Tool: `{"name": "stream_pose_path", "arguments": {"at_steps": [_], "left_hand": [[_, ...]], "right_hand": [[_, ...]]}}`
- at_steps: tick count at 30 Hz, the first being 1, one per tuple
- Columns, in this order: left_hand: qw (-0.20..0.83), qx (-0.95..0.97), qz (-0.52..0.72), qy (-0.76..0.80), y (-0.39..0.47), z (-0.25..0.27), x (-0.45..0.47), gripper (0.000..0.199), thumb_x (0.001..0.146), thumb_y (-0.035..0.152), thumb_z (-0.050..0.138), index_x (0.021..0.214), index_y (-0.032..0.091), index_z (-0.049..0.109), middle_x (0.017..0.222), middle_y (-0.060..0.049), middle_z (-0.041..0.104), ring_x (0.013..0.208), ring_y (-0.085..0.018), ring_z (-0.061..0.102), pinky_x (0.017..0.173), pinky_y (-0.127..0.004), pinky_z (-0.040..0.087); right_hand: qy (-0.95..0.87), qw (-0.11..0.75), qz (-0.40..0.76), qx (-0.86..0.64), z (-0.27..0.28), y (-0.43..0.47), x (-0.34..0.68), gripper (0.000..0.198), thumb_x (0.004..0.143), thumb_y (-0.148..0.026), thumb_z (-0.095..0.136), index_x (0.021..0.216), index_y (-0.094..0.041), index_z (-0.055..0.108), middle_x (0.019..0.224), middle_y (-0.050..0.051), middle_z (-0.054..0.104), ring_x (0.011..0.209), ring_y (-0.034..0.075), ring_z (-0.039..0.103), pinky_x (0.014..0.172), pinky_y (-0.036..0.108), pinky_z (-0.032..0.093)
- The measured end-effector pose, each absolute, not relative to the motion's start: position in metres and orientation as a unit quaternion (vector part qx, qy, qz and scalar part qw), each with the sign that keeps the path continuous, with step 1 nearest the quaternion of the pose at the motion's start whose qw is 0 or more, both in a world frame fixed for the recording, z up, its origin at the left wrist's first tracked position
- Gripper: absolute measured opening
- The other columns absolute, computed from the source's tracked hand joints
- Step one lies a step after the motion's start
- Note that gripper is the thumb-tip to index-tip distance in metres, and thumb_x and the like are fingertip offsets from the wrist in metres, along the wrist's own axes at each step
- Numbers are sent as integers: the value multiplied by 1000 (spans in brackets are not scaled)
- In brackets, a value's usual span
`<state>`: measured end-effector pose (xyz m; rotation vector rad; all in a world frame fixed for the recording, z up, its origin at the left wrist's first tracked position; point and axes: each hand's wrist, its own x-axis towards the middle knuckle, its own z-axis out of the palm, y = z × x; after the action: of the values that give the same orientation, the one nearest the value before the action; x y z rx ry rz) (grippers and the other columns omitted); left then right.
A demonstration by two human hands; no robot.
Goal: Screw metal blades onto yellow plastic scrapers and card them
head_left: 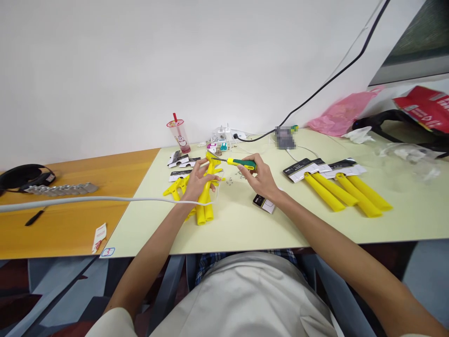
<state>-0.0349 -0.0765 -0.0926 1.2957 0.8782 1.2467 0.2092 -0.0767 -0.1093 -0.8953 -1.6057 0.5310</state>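
Note:
My left hand (197, 183) is closed around a yellow plastic handle piece (212, 164) with a T-shaped head, held above the table. In my right hand (258, 177) is a screwdriver (242, 163) with a green and yellow handle. Its shaft points left and the tip meets the head of the yellow piece, though the exact contact point is too small to make out. More yellow handle pieces (171, 189) lie under and beside my left hand. Several tiny metal parts (229, 181) are scattered between the hands. A black and white card (264, 203) rests below my right wrist.
To the right lie several yellow tubes (324, 192) with black and white cards (301, 169). A plastic cup with a straw (179, 135) stands at the back by a power strip (224, 135). A white cable (105, 200) crosses in front at left. Headphones (26, 178) sit far left.

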Motion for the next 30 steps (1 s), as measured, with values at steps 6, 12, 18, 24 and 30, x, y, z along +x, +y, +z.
{"name": "stream_pose_path", "arguments": {"at_steps": [6,12,18,24,30], "left_hand": [[542,549,522,362,-77,-92,-34,66,74,22,89,129,28,53,158,-13,61,94,-24,83,48,-18,55],[536,552,522,367,-77,-93,-33,66,73,22,89,129,28,54,161,-14,57,90,-24,83,45,-20,54],[536,554,521,366,-77,-92,-33,66,74,24,89,128,28,52,159,-15,59,91,-24,83,48,-19,55],[543,557,514,361,-79,-91,-32,62,74,24,87,128,27,54,158,-14,61,99,-28,83,49,-20,55],[544,554,509,371,-82,-89,-29,65,72,25,89,128,27,55,154,-14,61,92,-26,83,47,-21,55]], "right_hand": [[-644,585,245,-428,-106,-76,211,59,94,-86,70,95,-27,63,65,-4,57,53,16,51,51,31,39],[-626,573,291,-441,-112,-68,213,55,101,-82,62,95,-28,53,64,-5,58,56,17,57,52,29,45],[-647,607,306,-346,-116,-69,209,51,103,-70,70,128,-32,46,141,8,58,89,17,73,60,31,62],[-657,626,297,-295,-110,-76,204,42,105,-61,72,130,-31,56,137,8,68,84,17,76,67,34,65],[-615,651,285,-342,-110,-72,207,43,102,-66,76,111,-27,60,93,0,71,69,17,72,60,33,61]]}}
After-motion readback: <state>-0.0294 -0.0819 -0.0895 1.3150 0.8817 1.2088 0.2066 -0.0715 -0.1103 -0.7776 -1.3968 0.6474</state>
